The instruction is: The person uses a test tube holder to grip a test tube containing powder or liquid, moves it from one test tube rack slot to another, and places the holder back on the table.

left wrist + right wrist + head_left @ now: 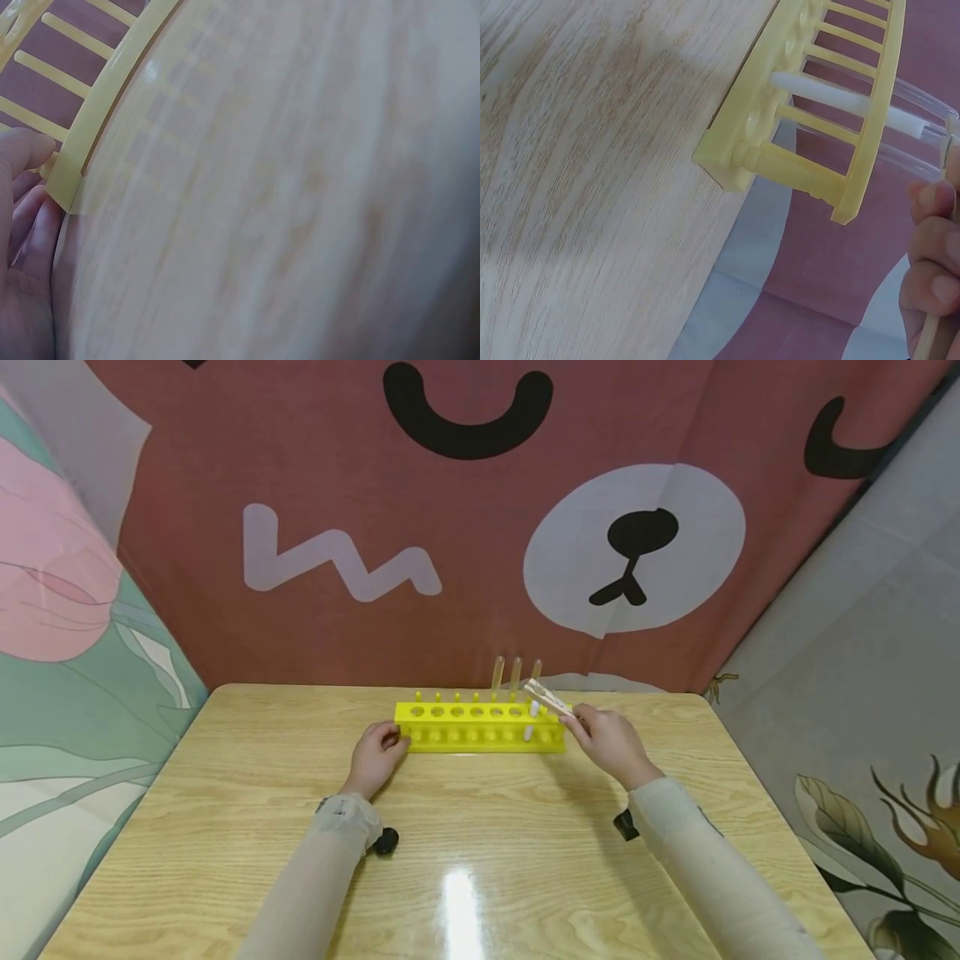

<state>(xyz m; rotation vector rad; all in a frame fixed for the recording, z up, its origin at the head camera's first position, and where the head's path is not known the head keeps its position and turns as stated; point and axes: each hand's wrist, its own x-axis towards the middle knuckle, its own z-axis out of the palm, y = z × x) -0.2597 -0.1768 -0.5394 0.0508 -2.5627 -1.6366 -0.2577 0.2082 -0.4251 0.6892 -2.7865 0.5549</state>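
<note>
A yellow test tube rack point(480, 747) stands across the table's far side. My left hand point(372, 758) grips its left end, thumb and fingers about the corner of the base point(67, 176). My right hand point(612, 745) holds a wooden test tube holder point(551, 700), its tip slanting up to the left. That tip is at the upper part of a test tube with white contents point(534, 708), which stands in a hole near the rack's right end. In the right wrist view the white-filled tube point(847, 97) reaches down to the base; whether the holder clasps it cannot be told.
Behind the rack, several clear test tubes point(516, 672) stand upside down on its pegs. The wooden table point(480, 810) ends against a printed cloth point(337, 635) just behind. Black wrist devices point(386, 842) hang at both sleeves.
</note>
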